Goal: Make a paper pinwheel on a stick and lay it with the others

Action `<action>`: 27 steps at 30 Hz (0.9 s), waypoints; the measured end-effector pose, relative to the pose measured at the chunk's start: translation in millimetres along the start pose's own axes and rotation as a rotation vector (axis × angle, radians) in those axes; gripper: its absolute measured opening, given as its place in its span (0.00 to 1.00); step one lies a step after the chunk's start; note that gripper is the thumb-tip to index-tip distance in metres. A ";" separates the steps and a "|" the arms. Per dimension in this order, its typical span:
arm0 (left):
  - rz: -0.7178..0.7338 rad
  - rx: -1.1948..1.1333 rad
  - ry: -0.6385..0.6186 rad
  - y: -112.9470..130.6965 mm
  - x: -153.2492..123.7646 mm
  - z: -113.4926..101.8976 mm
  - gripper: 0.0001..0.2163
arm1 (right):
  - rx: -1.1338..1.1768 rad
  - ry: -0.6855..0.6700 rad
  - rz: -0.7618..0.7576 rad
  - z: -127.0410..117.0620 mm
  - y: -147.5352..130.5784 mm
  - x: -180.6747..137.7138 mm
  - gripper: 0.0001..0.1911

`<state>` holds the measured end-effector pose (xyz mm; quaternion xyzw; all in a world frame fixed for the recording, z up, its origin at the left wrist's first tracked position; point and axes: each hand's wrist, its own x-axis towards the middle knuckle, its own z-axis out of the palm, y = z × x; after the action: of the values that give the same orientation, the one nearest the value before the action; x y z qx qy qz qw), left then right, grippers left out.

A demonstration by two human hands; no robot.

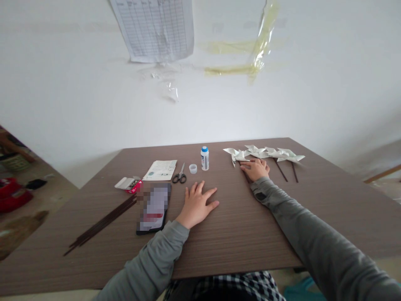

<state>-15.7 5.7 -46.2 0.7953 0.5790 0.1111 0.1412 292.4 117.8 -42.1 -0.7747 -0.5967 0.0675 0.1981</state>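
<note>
My left hand (196, 205) lies flat on the table with its fingers spread, holding nothing. It rests to the right of a phone (156, 205) and in front of small scissors (179, 177). My right hand (255, 169) is at the back right, its fingers closed around the dark stick of the leftmost white paper pinwheel (235, 155). Part of that stick is hidden under the hand. Several more paper pinwheels (290, 155) lie beside it in a row, touching or overlapping, with dark sticks pointing toward me.
A white bottle with a blue cap (204, 159) stands near a small translucent cup (193, 169). Left of the scissors are printed paper (161, 170), an open red-and-white box (129, 184) of small pieces and several dark sticks (102, 222). The wall (156, 121) borders the table's (244, 234) back edge.
</note>
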 end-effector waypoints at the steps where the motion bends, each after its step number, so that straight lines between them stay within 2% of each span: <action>1: 0.005 0.002 -0.003 -0.4 -0.1 0.0 0.27 | 0.010 0.026 -0.003 0.5 -1.4 -1.1 0.22; 4: 0.008 0.019 -0.025 -1.2 -0.8 -0.1 0.28 | 0.039 0.118 -0.041 4.4 -6.7 -7.8 0.23; 6: 0.014 0.030 -0.029 -1.9 -1.8 0.4 0.28 | 0.059 0.137 -0.143 9.3 -9.9 -15.7 0.23; 11: 0.050 0.035 0.001 -4.5 -3.8 2.2 0.27 | 0.121 -0.050 -0.593 27.7 -14.4 -45.2 0.25; 14: 0.053 0.034 0.020 -2.5 -5.5 -1.3 0.26 | 0.121 -0.219 -0.735 36.4 -16.0 -59.4 0.29; 17: 0.043 0.034 0.009 2.1 -9.5 -9.9 0.25 | 0.117 -0.293 -0.772 38.1 -16.9 -64.6 0.29; 21: 0.052 0.015 0.030 -2.3 -20.4 -25.6 0.19 | 0.117 -0.286 -0.765 34.3 -16.8 -63.5 0.29; 24: 0.049 -0.037 0.134 -24.3 -33.9 -37.9 0.17 | 0.117 -0.272 -0.759 32.6 -16.4 -63.0 0.28; 27: 0.007 0.003 0.294 -62.4 -53.7 -47.9 0.20 | 0.115 -0.256 -0.751 32.3 -16.4 -64.0 0.28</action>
<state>-103.9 -22.8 -24.2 0.7727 0.5907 0.2262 0.0532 248.9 67.6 -73.7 -0.4757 -0.8535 0.1196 0.1760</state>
